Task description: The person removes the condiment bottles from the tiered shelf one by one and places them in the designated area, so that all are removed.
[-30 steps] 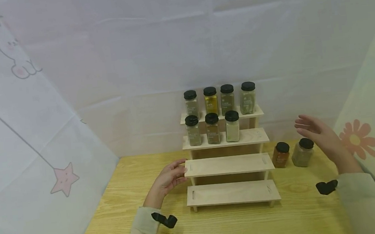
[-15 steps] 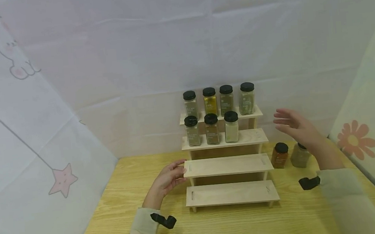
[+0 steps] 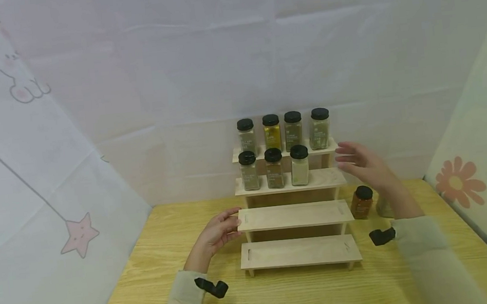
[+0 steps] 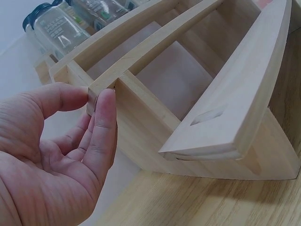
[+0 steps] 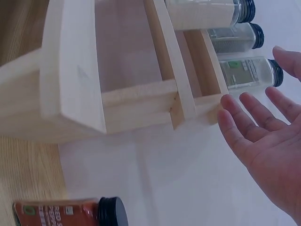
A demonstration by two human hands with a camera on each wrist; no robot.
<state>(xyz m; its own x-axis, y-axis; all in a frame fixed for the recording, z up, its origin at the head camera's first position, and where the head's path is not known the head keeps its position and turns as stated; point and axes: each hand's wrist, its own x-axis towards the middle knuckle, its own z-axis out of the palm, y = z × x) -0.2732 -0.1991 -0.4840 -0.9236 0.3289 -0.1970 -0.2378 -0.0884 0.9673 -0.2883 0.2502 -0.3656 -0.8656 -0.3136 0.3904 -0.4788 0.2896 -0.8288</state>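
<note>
A stepped wooden rack [image 3: 293, 215] with four-sided glass spice jars stands on the table. My left hand [image 3: 215, 234] pinches the left end of its second-lowest shelf between thumb and fingers; the left wrist view shows the fingertips [image 4: 104, 106] against the wood. My right hand [image 3: 368, 165], fingers apart and holding nothing, hovers at the rack's upper right. Closest to it is the rightmost top-row jar [image 3: 319, 132], greenish with a black lid; the right wrist view shows a gap between fingers and jar [image 5: 247, 74].
Several black-lidded jars fill the top shelf, among them a yellow one [image 3: 272, 137]; three, including a pale one [image 3: 300, 170], stand on the shelf below. Right of the rack, a red-brown jar [image 3: 362, 204] and a partly hidden jar [image 3: 383, 207] stand on the wooden table [image 3: 283, 295].
My right hand has moved left, from above the two table jars toward the rack's upper right end. My left hand keeps its hold on the shelf, and the jars stay put.
</note>
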